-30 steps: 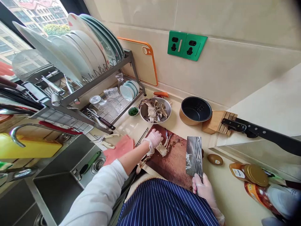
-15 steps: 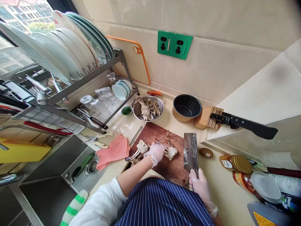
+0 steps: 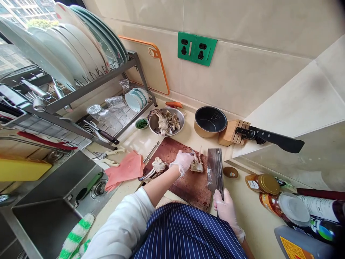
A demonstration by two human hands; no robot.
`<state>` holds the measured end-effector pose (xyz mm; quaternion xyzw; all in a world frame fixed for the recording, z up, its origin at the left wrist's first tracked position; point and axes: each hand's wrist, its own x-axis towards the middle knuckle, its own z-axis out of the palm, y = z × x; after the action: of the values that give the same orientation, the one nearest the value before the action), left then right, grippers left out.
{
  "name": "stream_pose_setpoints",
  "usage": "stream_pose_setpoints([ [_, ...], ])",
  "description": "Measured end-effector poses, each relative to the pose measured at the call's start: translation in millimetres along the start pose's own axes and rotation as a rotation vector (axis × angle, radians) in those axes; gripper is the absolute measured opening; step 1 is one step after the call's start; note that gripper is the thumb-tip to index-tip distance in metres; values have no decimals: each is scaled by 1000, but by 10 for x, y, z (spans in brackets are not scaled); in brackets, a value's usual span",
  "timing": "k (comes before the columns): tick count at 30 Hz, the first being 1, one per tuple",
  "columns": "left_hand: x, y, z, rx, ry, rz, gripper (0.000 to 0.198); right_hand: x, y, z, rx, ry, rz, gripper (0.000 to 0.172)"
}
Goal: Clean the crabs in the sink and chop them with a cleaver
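Observation:
My left hand (image 3: 183,162), in a clear plastic glove, has its fingers closed on a crab piece (image 3: 197,164) at the upper right of the brown cutting board (image 3: 185,185). Another crab portion (image 3: 158,165) lies on the board's left side, its pale legs pointing toward the edge. A wide cleaver (image 3: 215,169) is upright in the picture along the board's right edge, its handle gripped by my gloved right hand (image 3: 225,207). Behind the board, a steel bowl (image 3: 180,128) holds several crab pieces.
Beyond the board are a rice cooker pot (image 3: 206,132), a knife block (image 3: 228,133) and a small bowl of greens (image 3: 141,123). Jars (image 3: 265,184) line the right. Pink gloves (image 3: 126,171), scissors (image 3: 107,157), a dish rack (image 3: 94,82) and the sink (image 3: 43,223) are left.
My left hand has moved a little up and to the right on the board, and the crab piece with it now has legs pointing upward. The cleaver stays in my right hand.

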<state>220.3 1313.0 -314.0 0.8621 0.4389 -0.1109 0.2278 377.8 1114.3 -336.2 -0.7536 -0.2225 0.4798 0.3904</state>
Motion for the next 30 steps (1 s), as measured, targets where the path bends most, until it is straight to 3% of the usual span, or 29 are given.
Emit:
stream_pose_setpoints([
  [3,39,61,13,33,4,-13,25,3,45,5,14,18,15,36],
  [5,-60,69,62,29,63,8,28,8,92,5,16,7,22,35],
  [8,-454,-42,229,-57,345,25,33,19,166,2,16,-37,27,35],
  [10,-826,-205,397,-117,509,-110,25,23,192,11,21,-65,21,34],
  [11,-1013,-301,489,-131,549,-249,20,22,193,21,24,-79,13,34],
  [14,-1430,-561,738,-93,503,-588,25,11,142,79,28,-111,-13,33],
  [16,-1530,-659,842,-14,438,-649,31,2,84,132,23,-126,-23,34],
  [19,-1478,-721,854,85,366,-611,25,-13,18,203,9,-163,-36,35],
  [24,-1328,-889,590,136,267,-527,24,-22,37,216,-37,-192,-52,34],
  [30,-1357,-1064,375,76,279,-440,29,21,182,148,-70,-192,-7,37],
])
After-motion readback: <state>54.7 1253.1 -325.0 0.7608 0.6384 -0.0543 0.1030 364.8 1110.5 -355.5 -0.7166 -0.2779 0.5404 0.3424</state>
